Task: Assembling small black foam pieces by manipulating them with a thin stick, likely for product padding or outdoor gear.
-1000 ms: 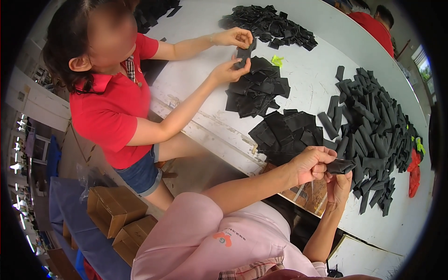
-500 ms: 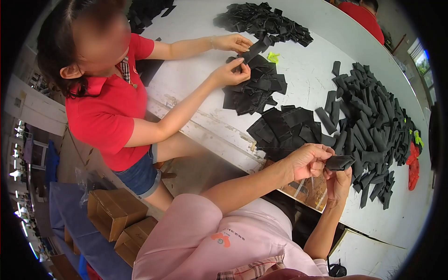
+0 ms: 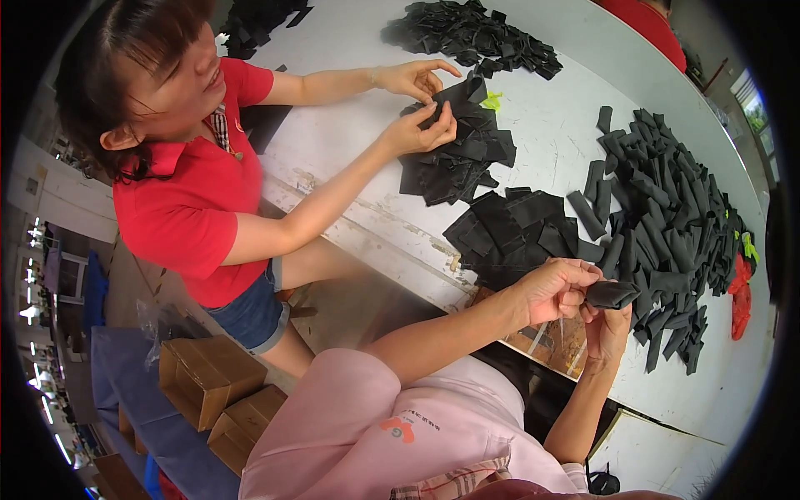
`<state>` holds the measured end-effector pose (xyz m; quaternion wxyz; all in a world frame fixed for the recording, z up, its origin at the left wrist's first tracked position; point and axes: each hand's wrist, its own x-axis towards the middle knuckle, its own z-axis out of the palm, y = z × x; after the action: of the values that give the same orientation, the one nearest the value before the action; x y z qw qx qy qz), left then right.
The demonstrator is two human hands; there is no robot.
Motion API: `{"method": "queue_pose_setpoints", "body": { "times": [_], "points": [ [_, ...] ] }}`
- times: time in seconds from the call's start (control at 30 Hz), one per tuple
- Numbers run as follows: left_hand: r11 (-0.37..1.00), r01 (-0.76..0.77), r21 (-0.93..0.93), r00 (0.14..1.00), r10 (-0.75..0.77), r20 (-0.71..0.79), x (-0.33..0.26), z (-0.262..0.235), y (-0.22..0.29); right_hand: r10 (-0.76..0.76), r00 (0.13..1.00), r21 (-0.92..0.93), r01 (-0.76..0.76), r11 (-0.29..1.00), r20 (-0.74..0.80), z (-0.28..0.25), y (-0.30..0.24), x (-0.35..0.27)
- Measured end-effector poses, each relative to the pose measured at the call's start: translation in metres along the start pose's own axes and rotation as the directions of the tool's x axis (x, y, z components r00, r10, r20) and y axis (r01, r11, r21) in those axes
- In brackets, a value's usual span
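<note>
The small folded black piece of smooth, soft-looking cloth (image 3: 613,294) is between my two hands, just above the near edge of the counter (image 3: 560,137). My left hand (image 3: 550,292) grips its left end, fingers curled in with only a narrow pinch between thumb and forefinger; my right hand (image 3: 607,337) bears it from below and the near side, fingertips drawn in against it, though the cloth hides part of that grip. Holding it at both ends seems meant to keep so limp a thing in shape; it looks puffed into a short, flattened tube, creased at the right end. Just beyond my hands and to the right lies a loose heap of dark grey-black cloth tubes (image 3: 658,212), narrow, matte and softly rounded, tumbled across one another. Near my left hand, on its far side, are flat black cloth rectangles (image 3: 515,225), overlapping like dropped cards, probably put there for easy reach. Farther off to the left, a co-worker's hands (image 3: 423,125) pinch another black strip over a similar flat pile (image 3: 458,162), a crumpled yellow-green scrap (image 3: 492,102) beside it. Well right of my hands sits a crinkled red plastic-looking bundle (image 3: 740,300).
</note>
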<state>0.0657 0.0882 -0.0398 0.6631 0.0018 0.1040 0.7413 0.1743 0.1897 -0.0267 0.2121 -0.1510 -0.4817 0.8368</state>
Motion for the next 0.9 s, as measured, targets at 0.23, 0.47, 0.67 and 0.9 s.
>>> {"method": "queue_pose_setpoints", "body": {
  "times": [0.23,0.47,0.67,0.9],
  "points": [
    [1.0,0.008,-0.017,1.0,-0.008,-0.003,0.0031,0.0001,0.0018,-0.007,1.0,-0.064,0.008,0.998,0.027,0.0008,-0.0043,0.0059],
    [1.0,0.017,-0.022,0.999,-0.017,0.027,0.0035,-0.0017,0.0017,-0.002,0.999,-0.036,0.004,0.999,0.049,-0.0001,-0.003,0.0062],
    [1.0,0.012,-0.014,1.0,-0.012,-0.024,0.0035,-0.0009,0.002,-0.003,1.0,-0.055,0.005,0.998,0.027,0.0018,-0.0022,0.006],
    [0.999,0.027,-0.022,0.999,-0.026,0.02,0.005,-0.0054,0.0014,-0.006,0.999,-0.033,0.008,0.999,0.036,0.0022,-0.002,0.006]
  ]
}}
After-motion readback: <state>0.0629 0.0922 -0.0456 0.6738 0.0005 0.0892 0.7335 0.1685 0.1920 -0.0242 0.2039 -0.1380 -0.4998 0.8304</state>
